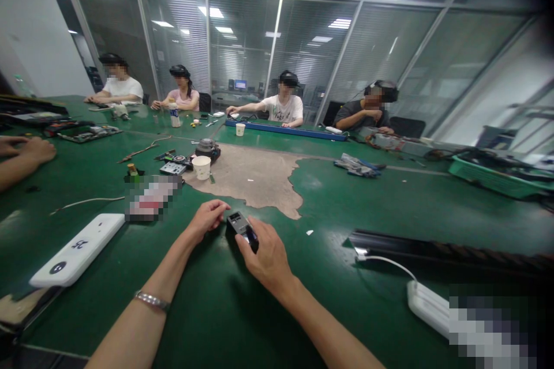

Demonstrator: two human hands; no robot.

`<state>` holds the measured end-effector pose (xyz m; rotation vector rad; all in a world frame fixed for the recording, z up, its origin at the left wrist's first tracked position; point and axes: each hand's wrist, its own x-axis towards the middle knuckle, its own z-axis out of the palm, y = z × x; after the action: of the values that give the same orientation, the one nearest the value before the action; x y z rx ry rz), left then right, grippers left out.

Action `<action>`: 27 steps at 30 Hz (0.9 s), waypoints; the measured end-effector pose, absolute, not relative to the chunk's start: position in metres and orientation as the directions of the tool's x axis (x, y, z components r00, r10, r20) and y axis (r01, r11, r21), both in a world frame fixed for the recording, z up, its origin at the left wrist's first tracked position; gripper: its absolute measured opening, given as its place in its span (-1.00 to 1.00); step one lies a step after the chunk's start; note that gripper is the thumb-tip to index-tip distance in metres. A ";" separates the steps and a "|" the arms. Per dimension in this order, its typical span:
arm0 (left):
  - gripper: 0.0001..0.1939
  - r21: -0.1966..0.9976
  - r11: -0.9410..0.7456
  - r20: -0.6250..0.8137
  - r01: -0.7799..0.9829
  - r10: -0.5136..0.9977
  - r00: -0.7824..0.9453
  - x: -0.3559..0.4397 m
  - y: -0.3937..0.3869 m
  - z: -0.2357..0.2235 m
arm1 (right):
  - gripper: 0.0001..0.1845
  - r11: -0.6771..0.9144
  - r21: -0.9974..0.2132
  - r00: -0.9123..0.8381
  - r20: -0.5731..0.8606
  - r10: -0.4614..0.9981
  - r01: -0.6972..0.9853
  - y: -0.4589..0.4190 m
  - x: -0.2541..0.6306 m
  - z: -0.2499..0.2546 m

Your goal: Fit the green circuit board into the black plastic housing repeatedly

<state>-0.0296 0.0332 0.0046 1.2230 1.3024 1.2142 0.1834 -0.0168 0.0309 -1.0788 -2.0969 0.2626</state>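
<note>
While the right hand grasps a boxy, dark, hard-cased device near the centre of the frame, the left hand, fingers curled and apparently empty, hovers just beside it over the smooth green tabletop.

Right hand grasping a small dark device above the green counter; left hand, fingers curled, just beside the device's far end. Beyond the hands, a paper cup standing near the left edge of an irregular brown patch. Nearer the left side, a white case marked with dark characters.
</note>
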 end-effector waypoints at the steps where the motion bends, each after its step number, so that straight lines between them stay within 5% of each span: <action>1: -0.61 0.997 0.010 -0.006 0.071 0.998 -0.055 -0.030 0.033 0.005 | -0.51 0.632 -0.487 -0.366 0.534 0.762 0.603 -0.017 0.185 0.030; 8: -0.61 0.994 0.016 -0.011 0.105 0.999 -0.049 -0.029 0.033 0.004 | -0.45 0.670 -0.549 -0.422 0.522 0.741 0.499 -0.014 0.188 0.016; 16: -0.61 0.994 0.007 -0.003 0.105 0.999 -0.038 -0.030 0.034 0.002 | -0.45 0.613 -0.665 -0.158 0.613 0.774 0.426 0.004 0.209 0.047; 22: -0.60 0.994 0.011 -0.007 0.104 0.999 -0.042 -0.031 0.034 0.002 | -0.36 0.341 -0.741 -0.043 0.390 0.920 0.578 0.029 0.235 0.042; 27: -0.59 0.995 0.009 -0.005 0.095 0.999 -0.044 -0.031 0.034 0.002 | -0.32 0.273 -0.707 -0.105 0.272 0.956 0.652 0.033 0.239 0.035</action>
<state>-0.0305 0.0343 0.0023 1.2531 1.3159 1.1898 0.2389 0.0331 0.0349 -1.4559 -1.8375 0.5464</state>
